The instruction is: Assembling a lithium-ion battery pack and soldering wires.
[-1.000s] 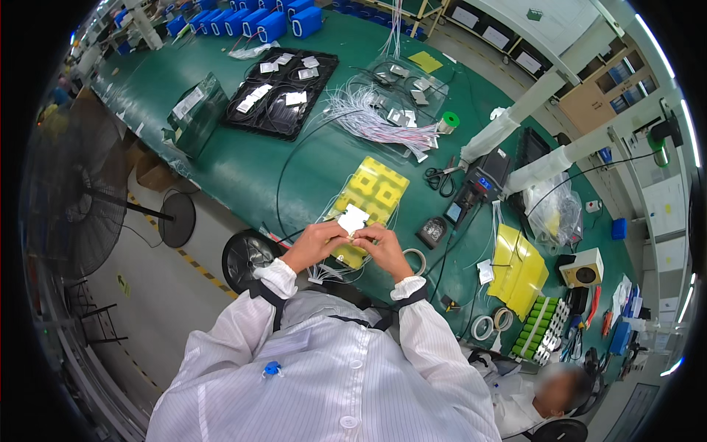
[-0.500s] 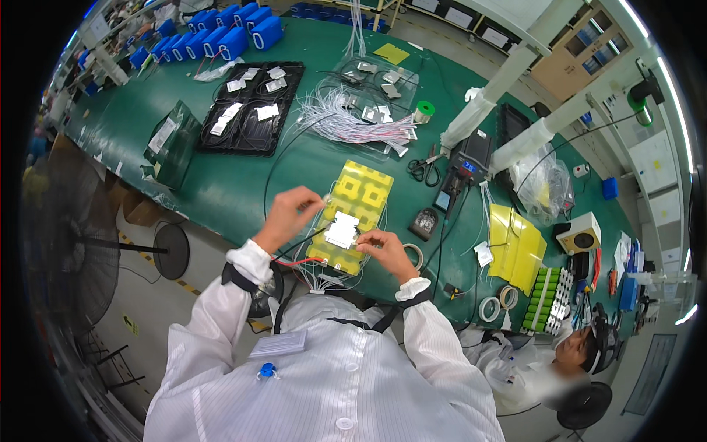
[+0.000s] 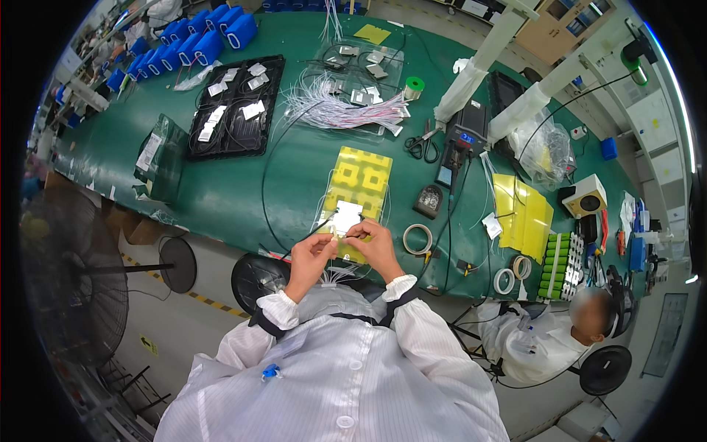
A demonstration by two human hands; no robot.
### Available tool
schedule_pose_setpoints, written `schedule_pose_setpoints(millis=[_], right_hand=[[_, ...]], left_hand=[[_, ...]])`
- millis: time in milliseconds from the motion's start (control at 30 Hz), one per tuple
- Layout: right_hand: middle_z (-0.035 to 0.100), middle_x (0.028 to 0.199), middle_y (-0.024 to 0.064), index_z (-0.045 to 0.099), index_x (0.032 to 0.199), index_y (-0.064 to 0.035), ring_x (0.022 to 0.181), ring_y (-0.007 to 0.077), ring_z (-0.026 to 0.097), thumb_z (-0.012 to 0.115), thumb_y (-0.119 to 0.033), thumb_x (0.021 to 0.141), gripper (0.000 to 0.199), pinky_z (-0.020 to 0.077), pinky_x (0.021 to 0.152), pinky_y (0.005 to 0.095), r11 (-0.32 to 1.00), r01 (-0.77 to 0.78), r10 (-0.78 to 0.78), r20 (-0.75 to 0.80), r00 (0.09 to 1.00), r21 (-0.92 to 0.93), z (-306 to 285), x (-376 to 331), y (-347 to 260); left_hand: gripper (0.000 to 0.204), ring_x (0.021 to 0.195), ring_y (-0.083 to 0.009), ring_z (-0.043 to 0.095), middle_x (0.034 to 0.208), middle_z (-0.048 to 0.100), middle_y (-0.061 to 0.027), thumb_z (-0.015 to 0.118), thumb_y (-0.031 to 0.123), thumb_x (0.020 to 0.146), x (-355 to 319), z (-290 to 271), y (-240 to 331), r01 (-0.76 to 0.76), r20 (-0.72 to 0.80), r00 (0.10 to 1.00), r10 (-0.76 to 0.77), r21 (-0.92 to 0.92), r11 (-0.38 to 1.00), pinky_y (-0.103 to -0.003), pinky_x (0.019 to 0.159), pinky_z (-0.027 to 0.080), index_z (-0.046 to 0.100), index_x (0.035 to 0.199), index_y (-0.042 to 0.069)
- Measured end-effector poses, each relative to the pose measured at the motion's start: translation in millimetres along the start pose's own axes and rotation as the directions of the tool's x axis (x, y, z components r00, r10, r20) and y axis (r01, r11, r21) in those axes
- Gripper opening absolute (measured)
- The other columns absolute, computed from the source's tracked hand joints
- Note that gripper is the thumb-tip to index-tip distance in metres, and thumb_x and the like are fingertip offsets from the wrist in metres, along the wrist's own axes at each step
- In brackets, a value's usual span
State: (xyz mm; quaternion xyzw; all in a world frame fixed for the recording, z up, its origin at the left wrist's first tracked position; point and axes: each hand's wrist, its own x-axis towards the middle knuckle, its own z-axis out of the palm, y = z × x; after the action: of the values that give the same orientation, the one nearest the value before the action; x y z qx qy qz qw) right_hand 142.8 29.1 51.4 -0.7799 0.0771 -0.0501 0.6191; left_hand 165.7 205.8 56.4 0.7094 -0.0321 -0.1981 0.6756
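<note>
While both hands, left [image 3: 311, 254] and right [image 3: 377, 243], meet at frame centre, fingers pinch a white part [image 3: 346, 219] above yellow sheet [image 3: 361, 180] on bench [image 3: 221, 191].

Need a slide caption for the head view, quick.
Both hands, left hand and right hand, pinch a small white part above the green bench.

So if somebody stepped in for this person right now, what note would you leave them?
Left hand and right hand: both pinch the small white board with thin wires, held above the near edge of the green bench.
The yellow sheet lies just beyond it; a tape roll sits to the right.
Done: board picked up, wires gathered.
Left: the fine work on the wires, apparently unfinished.
</note>
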Motion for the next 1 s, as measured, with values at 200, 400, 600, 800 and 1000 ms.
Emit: schedule_pose_setpoints(millis=[200,400,600,800,1000], right_hand=[[0.061,0.074,0.0046,0.069,0.08,-0.0017,0.069,0.0145,0.055,0.075,-0.004,0.069,0.013,0.0447,0.064,0.0261,1.0,0.016,-0.016,-0.013,1.0,-0.016,0.2,0.0,0.9],[0.061,0.074,0.0048,0.07,0.08,-0.0021,0.071,0.0166,0.055,0.075,-0.005,0.069,0.012,0.0452,0.065,0.0274,0.998,0.047,-0.048,-0.014,0.999,-0.034,-1.2,3.3,-5.4],[0.062,0.074,0.0053,0.07,0.08,-0.0024,0.073,0.0176,0.055,0.075,-0.006,0.07,0.012,0.0456,0.066,0.0287,0.996,0.061,-0.061,0.0,0.998,-0.071,-2.7,4.2,-7.4],[0.063,0.074,0.0056,0.071,0.084,-0.002,0.073,0.0178,0.057,0.074,-0.009,0.073,0.014,0.0458,0.068,0.0288,0.999,0.025,-0.024,0.025,0.999,-0.034,-6.2,4.4,-7.6],[0.065,0.079,0.007,0.07,0.088,-0.0012,0.076,0.0191,0.058,0.07,-0.014,0.079,0.015,0.0457,0.072,0.0306,0.999,0.012,-0.017,0.114,0.993,0.037,-14.8,10.7,3.8]], left_hand=[[0.026,0.069,-0.0127,0.067,0.08,0.069,-0.0102,0.065,0.012,0.087,5.8,6.0,1.1,-0.011,-0.017,1.0,0.011,-0.033,0.999,-0.024,0.062,0.053,0.064,0.103,-0.009],[0.026,0.069,-0.0129,0.066,0.08,0.069,-0.0098,0.065,0.011,0.087,10.4,8.7,5.7,0.019,-0.04,0.999,-0.021,-0.056,0.998,-0.024,0.061,0.053,0.064,0.102,-0.01],[0.022,0.066,-0.0119,0.065,0.08,0.068,-0.0086,0.064,0.01,0.086,14.1,13.7,9.4,0.103,-0.085,0.99,-0.115,-0.137,0.985,-0.022,0.058,0.05,0.064,0.099,-0.008],[0.018,0.064,-0.0097,0.063,0.076,0.066,-0.0052,0.065,0.01,0.084,20.7,12.3,13.8,0.233,-0.044,0.968,-0.245,-0.195,0.953,-0.021,0.055,0.046,0.067,0.095,-0.004],[0.015,0.063,-0.0097,0.062,0.074,0.066,-0.0036,0.066,0.009,0.082,34.6,4.7,7.1,0.117,0.096,0.989,-0.109,-0.078,0.99,-0.022,0.055,0.047,0.068,0.091,-0.003]])
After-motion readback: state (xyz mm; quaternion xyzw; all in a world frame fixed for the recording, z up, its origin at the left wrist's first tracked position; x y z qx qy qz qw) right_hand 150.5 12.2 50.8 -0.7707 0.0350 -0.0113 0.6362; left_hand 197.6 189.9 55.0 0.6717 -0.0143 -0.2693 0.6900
